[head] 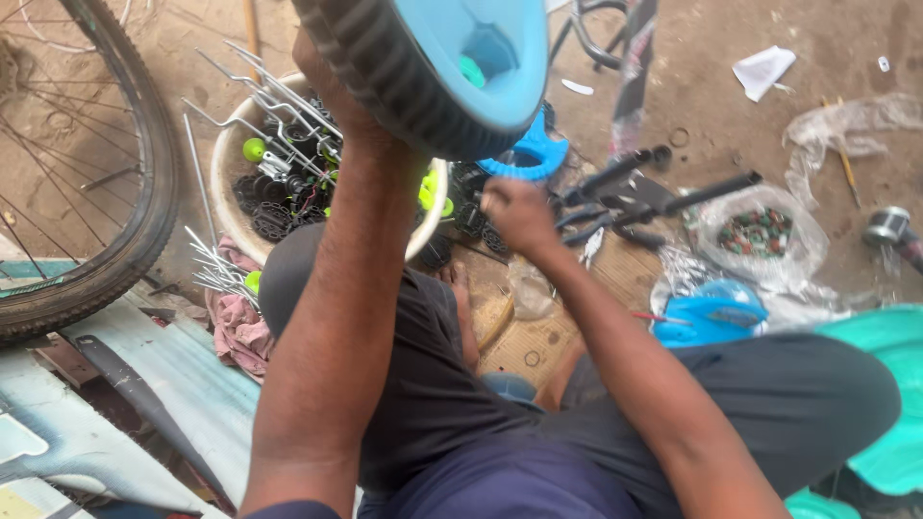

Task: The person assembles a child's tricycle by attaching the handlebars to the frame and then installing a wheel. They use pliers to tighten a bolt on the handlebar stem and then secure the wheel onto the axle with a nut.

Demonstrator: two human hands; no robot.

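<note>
At the far left of the frame a large spoked bicycle wheel with a black rubber tyre (144, 202) stands on the dirt floor (711, 86). Just right of it, in the upper left, a round cream plastic basin (223, 183) holds bent silver metal rods, black toothed parts and lime-green plastic pieces, with a crumpled pink rag (240, 327) lying below it. The left hand (332, 91) rises at the upper centre, its grip closed around the black ribbed tyre of a small blue plastic wheel (433, 58), which is held up close to the camera at the top edge. Right of centre, the right hand (519, 216) is lowered over a scatter of black parts near a blue toothed plastic ring (529, 154); its fingers are curled, but whether they clasp anything cannot be told. Further right lie black metal tubes (711, 190) and a clear plastic bag of small dark parts (760, 235), with a blue plastic part (711, 312) below them.
</note>
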